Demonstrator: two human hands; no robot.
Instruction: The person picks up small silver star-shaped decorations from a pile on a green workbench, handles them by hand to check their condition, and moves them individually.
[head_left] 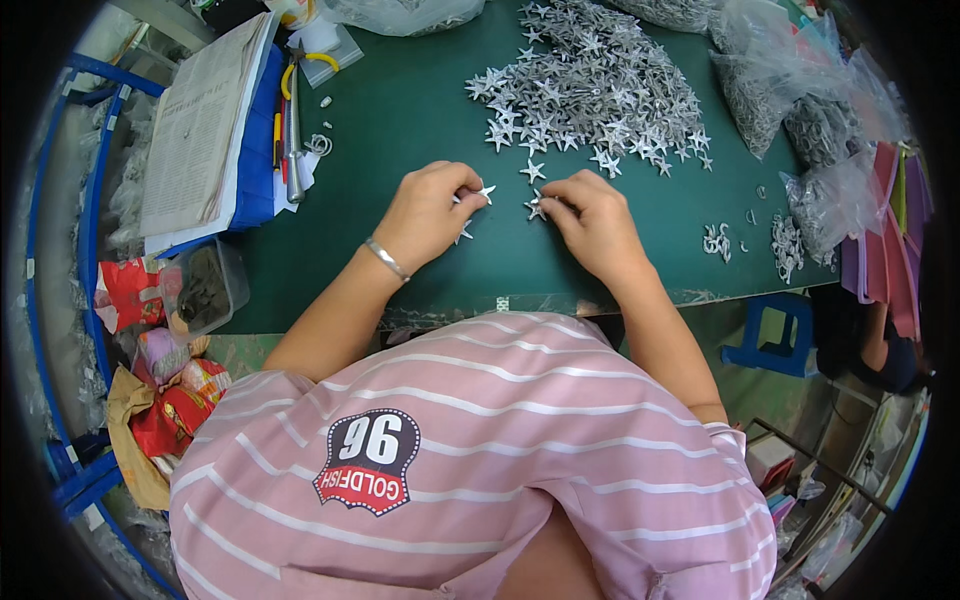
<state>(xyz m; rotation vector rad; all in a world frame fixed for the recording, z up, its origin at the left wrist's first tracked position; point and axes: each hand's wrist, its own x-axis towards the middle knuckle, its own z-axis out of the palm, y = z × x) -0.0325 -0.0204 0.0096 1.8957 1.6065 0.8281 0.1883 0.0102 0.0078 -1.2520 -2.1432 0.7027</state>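
While the left hand [428, 212] is pinching a silver star [484, 193], the right hand [590, 222] is gripping another star [535, 207] just beside it, below the star heap [590, 85].

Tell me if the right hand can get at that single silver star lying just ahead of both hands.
Probably yes. The loose silver star lies on bare green table just beyond the right hand, nothing between them, though its fingers already pinch another star piece.
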